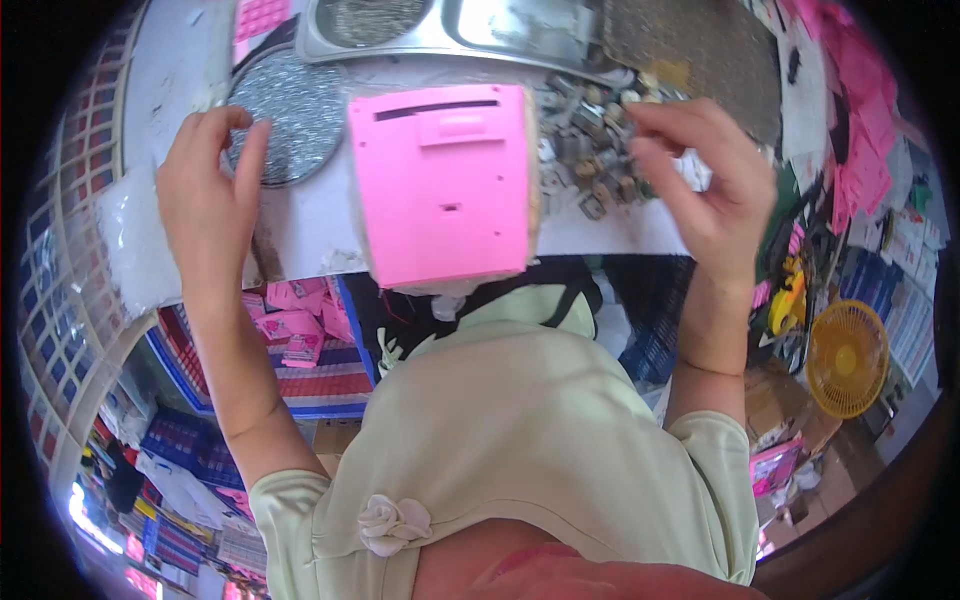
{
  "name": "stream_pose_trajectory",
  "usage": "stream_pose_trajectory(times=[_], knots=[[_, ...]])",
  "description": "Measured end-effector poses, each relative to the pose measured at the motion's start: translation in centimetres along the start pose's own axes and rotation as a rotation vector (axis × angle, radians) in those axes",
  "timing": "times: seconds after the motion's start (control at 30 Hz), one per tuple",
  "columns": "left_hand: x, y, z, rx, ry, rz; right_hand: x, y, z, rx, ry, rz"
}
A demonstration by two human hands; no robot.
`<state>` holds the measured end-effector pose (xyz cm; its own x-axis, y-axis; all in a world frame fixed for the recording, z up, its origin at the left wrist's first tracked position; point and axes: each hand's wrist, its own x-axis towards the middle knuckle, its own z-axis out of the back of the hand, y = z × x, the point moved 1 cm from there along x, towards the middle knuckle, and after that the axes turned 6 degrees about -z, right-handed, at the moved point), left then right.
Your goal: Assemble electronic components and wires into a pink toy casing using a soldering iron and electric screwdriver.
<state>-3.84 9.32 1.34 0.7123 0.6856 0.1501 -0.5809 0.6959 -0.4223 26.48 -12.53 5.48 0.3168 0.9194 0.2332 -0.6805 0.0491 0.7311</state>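
A pink plastic panel (445, 190) lies in front of me, with a dark slot along its far edge and a small raised block below it. My left hand (208, 180) is over the near-left rim of a round tray of small, shiny metal pieces (290, 115). Its thumb and index fingertips are drawn close together; anything between them is too small to make out. To the right, my right hand (715, 180) hovers beside a heap of small metal parts (590, 140), slightly blurred, thumb and index finger apart. Neither hand touches the panel.
A metal tray with compartments (520, 30) stands at the far edge. A brown board (690, 60) lies at the far right. Pink pieces (300, 310) fill a crate below the table at left. A yellow basket (847, 358) stands low on the right.
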Motion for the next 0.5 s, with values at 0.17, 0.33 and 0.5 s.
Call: stream_pose_trajectory(times=[0.17, 0.33, 0.5], knots=[[-0.2, 3.5, -1.3, 0.138, 0.013, -0.12, 5.0, -1.0, 2.8, 0.077, -0.469, 0.147], [-0.5, 3.8, -1.7, 0.037, -0.043, -0.069, 13.9, -2.8, 3.8, 0.505, -0.319, 0.15], [-0.4, 4.0, -2.4, 0.033, -0.114, -0.054, 16.6, -1.8, 2.7, 0.526, 0.009, 0.008]])
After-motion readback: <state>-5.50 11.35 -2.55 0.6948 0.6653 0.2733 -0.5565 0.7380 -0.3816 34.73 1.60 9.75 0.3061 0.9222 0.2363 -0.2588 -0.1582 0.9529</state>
